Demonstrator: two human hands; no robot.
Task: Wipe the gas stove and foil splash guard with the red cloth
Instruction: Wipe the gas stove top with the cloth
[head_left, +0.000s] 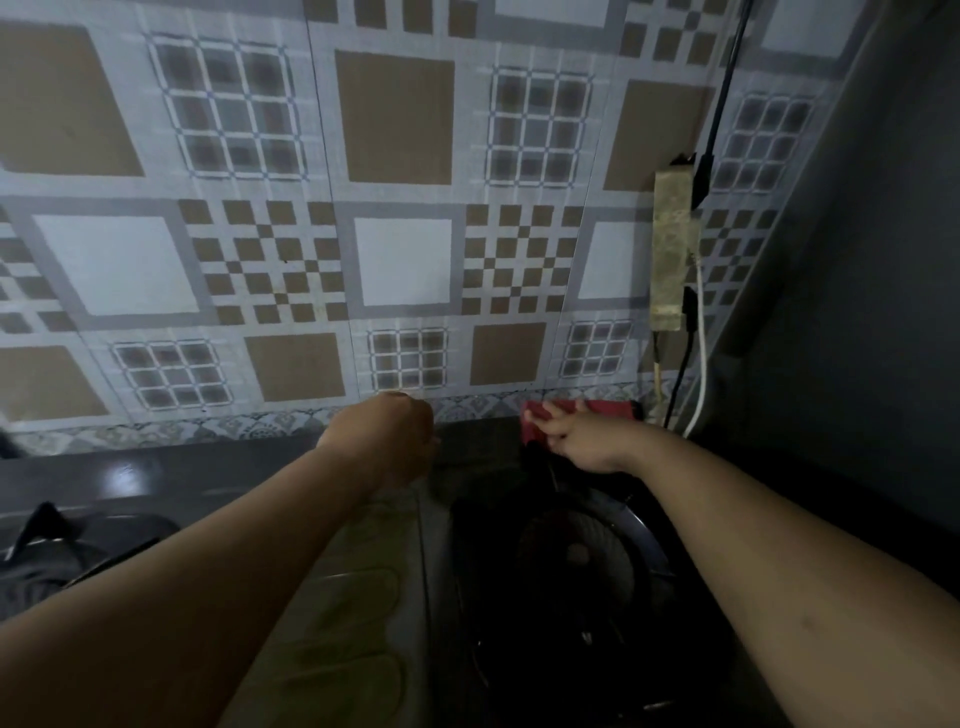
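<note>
Both arms outstretched; right hand (582, 439) touches red cloth (597, 410).

Two bare forearms and hands (387, 441), no sleeves, no jewellery

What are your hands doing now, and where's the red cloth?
Right hand open, fingers on red cloth by the wall. Left hand closed, holding nothing visible. Stove dark below. Cables hang nearby.
</note>
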